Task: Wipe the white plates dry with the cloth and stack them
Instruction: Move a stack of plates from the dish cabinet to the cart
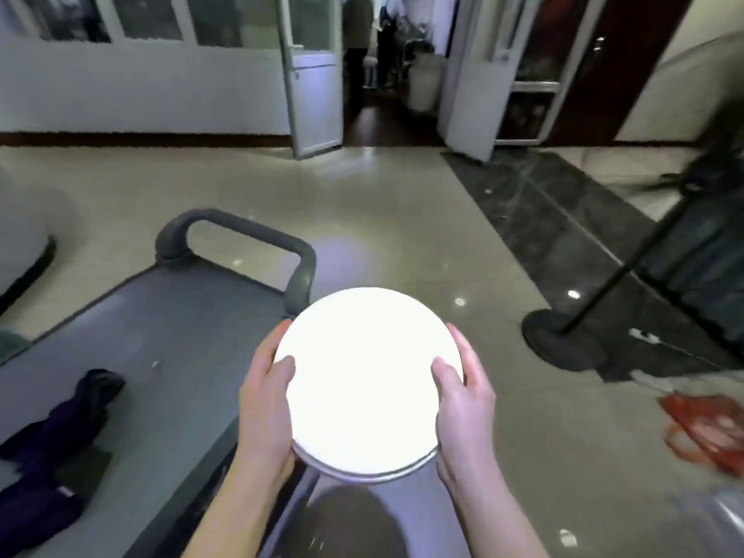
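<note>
Two hands on the plates in the head view, one on each side. The stack of white plates sits dead centre and low in the picture. The top one is so blown out by the light that it's just a white disc, but at the near edge you can make out at least two rims layered under it.

The left hand has its grip clamped on the left rim, thumb lying on the top face. The right hand mirrors it on the right rim, thumb on top too. Can't tell if the stack is resting on anything underneath or just held up.

The plates are over the near right edge of a grey flat cart, just in front of its curved handle. The cloth, a dark purple one, lies crumpled on the cart deck at the far left, well apart from both hands.

Rest is shiny beige floor. Off to the right there's a black round stand base with a pole leaning up from it, and something red, too blurry to name. At the back, white doors stand open with a couple of people beyond.
</note>
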### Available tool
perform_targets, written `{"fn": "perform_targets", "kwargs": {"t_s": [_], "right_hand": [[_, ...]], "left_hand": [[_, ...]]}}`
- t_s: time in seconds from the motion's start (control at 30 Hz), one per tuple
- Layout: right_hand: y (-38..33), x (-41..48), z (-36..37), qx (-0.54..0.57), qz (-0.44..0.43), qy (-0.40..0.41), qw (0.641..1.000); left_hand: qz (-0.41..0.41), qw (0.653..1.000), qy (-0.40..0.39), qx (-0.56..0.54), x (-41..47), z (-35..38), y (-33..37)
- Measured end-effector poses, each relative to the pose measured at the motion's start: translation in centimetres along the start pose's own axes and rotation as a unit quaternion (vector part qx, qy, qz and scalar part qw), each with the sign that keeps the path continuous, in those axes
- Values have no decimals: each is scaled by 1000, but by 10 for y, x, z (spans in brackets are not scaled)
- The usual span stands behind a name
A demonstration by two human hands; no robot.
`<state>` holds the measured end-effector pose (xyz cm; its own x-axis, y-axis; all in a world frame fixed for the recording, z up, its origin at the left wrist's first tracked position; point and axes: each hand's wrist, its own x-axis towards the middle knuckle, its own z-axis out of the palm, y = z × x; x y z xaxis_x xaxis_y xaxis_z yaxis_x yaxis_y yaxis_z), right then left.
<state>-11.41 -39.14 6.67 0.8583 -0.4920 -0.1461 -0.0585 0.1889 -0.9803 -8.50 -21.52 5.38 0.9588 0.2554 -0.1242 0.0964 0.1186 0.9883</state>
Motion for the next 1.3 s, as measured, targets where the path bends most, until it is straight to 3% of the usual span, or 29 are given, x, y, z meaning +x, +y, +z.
{"fn": "perform_targets", "kwargs": {"t_s": [0.17, 0.3, 0.47, 0.67, 0.8, 0.9, 1.07, 1.2, 1.3], "right_hand": [[-29, 1, -155, 60, -40, 174, 982], [-41, -22, -271, 83, -70, 328, 938], [-46, -69, -394, 120, -78, 505, 851], [-49, -130, -526, 125, -98, 669, 726], [-61, -163, -605, 107, -83, 728, 672], [-71, -185, -663, 118, -88, 754, 641], [-74, -228, -754, 132, -88, 808, 567], [-72, -267, -837, 133, -89, 832, 531], [-69, -298, -907, 147, -89, 833, 526]], "left_hand": [[2, 983, -180, 45, -56, 149, -2], [-25, 944, -326, 41, -127, 258, -16], [-45, 873, -483, 54, -230, 374, -41], [-96, 752, -652, 33, -370, 483, -81], [-140, 697, -703, 30, -459, 554, -107], [-148, 642, -752, 18, -526, 600, -116], [-143, 582, -799, 33, -635, 654, -137], [-145, 565, -810, 55, -727, 691, -167], [-149, 555, -816, 59, -798, 717, -188]]}}
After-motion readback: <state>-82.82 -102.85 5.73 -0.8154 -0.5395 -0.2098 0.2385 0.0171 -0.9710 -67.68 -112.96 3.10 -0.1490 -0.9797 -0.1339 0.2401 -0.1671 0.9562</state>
